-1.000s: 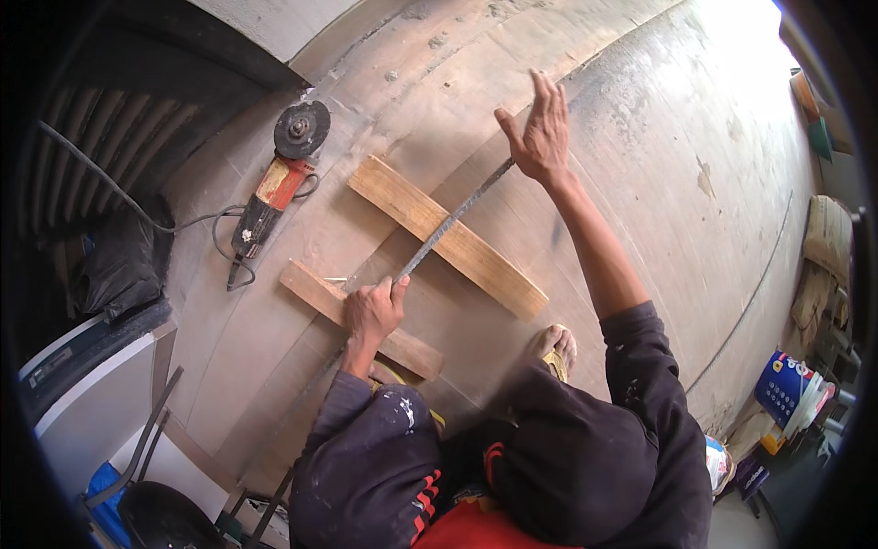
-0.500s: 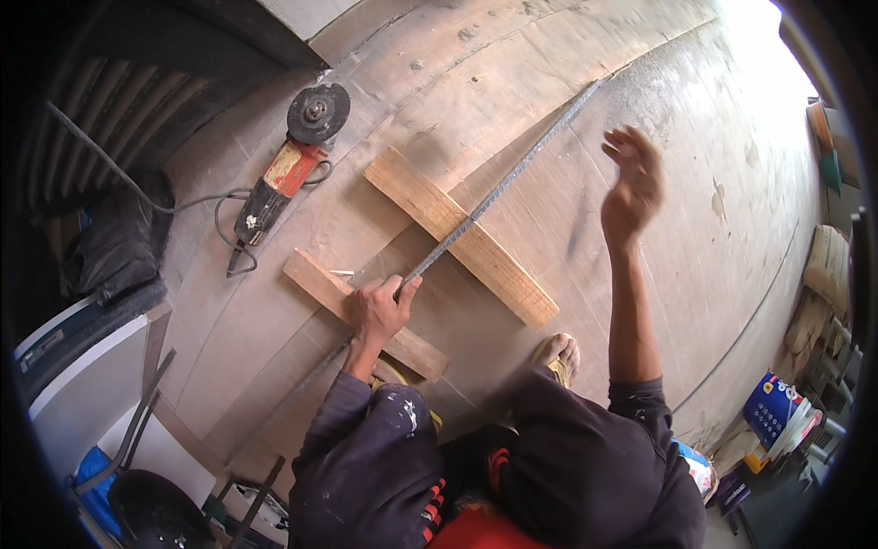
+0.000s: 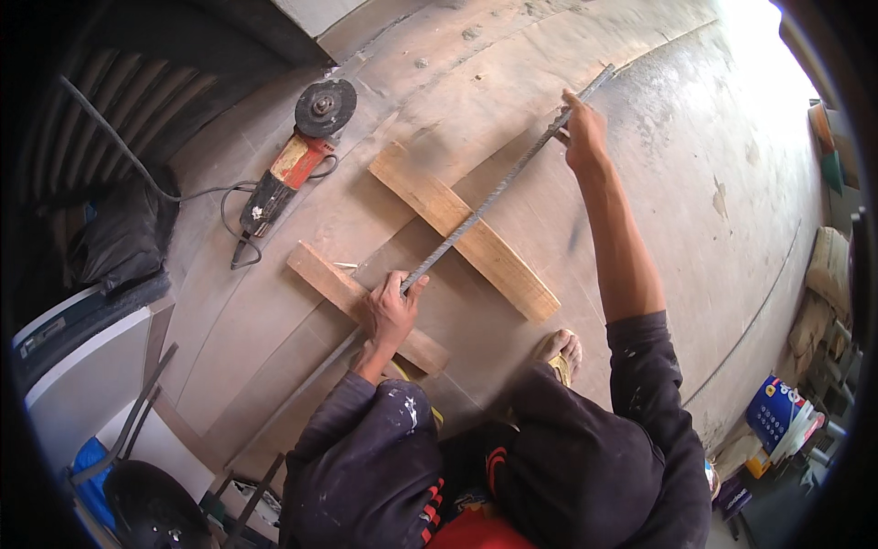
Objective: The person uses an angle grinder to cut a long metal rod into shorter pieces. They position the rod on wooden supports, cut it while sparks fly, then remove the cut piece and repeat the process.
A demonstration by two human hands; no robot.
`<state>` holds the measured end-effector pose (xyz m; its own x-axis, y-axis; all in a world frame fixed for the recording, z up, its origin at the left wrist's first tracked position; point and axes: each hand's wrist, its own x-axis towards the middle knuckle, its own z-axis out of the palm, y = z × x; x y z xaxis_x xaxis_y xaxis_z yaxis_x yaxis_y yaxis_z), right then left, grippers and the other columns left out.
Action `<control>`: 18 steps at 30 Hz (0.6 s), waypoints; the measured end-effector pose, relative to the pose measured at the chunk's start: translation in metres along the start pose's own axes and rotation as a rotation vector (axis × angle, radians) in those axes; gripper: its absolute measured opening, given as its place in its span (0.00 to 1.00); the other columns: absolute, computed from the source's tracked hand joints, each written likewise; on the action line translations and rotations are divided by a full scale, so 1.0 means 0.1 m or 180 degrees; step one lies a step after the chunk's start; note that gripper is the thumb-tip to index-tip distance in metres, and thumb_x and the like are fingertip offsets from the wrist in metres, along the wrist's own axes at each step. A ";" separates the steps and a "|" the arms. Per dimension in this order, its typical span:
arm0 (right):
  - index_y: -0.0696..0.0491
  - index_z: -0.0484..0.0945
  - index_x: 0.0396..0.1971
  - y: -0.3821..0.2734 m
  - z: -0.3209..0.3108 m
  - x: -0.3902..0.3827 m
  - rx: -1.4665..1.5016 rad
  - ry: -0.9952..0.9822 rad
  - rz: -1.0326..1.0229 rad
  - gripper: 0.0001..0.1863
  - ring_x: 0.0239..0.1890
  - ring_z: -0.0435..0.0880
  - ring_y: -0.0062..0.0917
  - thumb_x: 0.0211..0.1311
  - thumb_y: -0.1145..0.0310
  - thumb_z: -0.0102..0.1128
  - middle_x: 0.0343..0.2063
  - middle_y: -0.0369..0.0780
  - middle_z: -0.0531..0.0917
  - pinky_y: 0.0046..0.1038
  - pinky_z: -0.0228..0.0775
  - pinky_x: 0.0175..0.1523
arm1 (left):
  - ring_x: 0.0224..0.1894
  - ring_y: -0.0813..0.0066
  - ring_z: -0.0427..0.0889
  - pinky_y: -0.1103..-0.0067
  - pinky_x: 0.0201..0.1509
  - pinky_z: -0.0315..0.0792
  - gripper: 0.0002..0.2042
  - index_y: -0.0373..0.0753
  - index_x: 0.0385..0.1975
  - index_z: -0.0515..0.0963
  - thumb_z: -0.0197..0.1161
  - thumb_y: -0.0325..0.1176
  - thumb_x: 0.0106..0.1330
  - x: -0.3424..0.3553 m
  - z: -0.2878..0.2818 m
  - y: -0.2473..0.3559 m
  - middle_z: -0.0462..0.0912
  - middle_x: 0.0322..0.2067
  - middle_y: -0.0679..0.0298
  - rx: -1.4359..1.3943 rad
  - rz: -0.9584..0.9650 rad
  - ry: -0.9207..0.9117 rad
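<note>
A long ribbed steel rebar (image 3: 505,185) runs diagonally from lower left to upper right, lying across two wooden planks. My left hand (image 3: 391,309) is closed on it just above the nearer, shorter plank (image 3: 320,274). Close to the rebar's far end, my right hand (image 3: 585,133) grips it between thumb and fingers, with the arm stretched forward. The longer plank (image 3: 508,265) crosses under the bar between my two hands. Part of the rebar is hidden behind my left hand and wrist.
An angle grinder (image 3: 291,165) with a dark disc lies on the tiled floor (image 3: 695,265) to the left, its cord (image 3: 206,192) leading further left. My sandalled foot (image 3: 560,355) stands near the longer plank. A blue container (image 3: 770,407) sits at the right edge.
My right hand, raised and apart from the bar before, has come left and taken hold of its far end. The rebar's far end has shifted slightly up and right.
</note>
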<state>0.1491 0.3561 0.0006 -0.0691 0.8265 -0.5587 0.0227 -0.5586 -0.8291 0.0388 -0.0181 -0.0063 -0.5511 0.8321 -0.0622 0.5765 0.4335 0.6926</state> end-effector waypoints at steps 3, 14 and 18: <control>0.51 0.69 0.26 -0.10 -0.01 0.04 0.1000 -0.0174 0.0182 0.12 0.18 0.67 0.19 0.63 0.62 0.59 0.19 0.31 0.68 0.23 0.63 0.25 | 0.20 0.50 0.77 0.62 0.24 0.68 0.20 0.37 0.27 0.72 0.53 0.49 0.70 -0.01 0.01 0.03 0.76 0.17 0.53 0.0273 -0.0019 -0.0216; 0.51 0.70 0.29 -0.28 -0.16 -0.39 0.1644 0.0088 -0.0792 0.11 0.16 0.63 0.18 0.63 0.61 0.59 0.16 0.30 0.63 0.25 0.56 0.22 | 0.20 0.45 0.79 0.56 0.21 0.69 0.24 0.39 0.23 0.71 0.45 0.53 0.72 -0.06 -0.03 0.09 0.77 0.14 0.49 0.1253 -0.0024 -0.0660; 0.58 0.73 0.48 -0.14 -0.22 -0.09 0.0186 0.0474 -0.0937 0.17 0.27 0.77 0.25 0.68 0.61 0.55 0.28 0.39 0.74 0.23 0.67 0.30 | 0.21 0.44 0.79 0.56 0.23 0.70 0.24 0.39 0.23 0.71 0.45 0.54 0.72 0.05 0.01 0.12 0.77 0.15 0.48 0.1095 -0.0031 -0.0607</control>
<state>0.1715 0.3574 0.0168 0.0823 0.9517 -0.2959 -0.0341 -0.2940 -0.9552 0.0434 -0.0084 0.0013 -0.4541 0.8628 -0.2223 0.7582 0.5053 0.4122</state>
